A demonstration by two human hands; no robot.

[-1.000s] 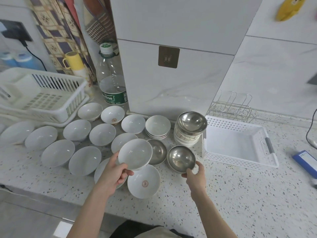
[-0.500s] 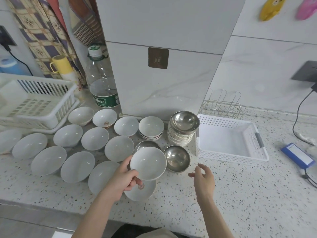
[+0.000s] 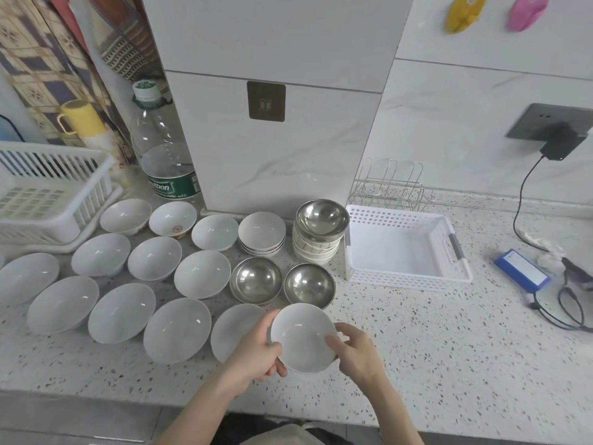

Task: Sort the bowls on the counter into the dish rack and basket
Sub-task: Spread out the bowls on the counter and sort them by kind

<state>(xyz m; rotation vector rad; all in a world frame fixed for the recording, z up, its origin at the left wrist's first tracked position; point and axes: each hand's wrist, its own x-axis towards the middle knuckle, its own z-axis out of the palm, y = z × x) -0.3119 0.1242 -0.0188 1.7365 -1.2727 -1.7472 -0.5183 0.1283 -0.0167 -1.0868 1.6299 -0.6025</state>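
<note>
Holding one white bowl [image 3: 301, 337] above the desk's [image 3: 449, 348] front edge, the person's left hand [image 3: 256, 354] and right hand [image 3: 356, 351] each curled round its rim. Other bowls sat spread on the desk. This looked like a hand-over or carry step; next it likely needed moving right into the empty white basket [image 3: 407, 277], or left to the dish rack [image 3: 48, 194].

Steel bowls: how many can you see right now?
3 show clearly: one steel bowl tops the stack beside the basket, and two sit side by side on the counter, left and right. More may be nested in that stack.
</note>
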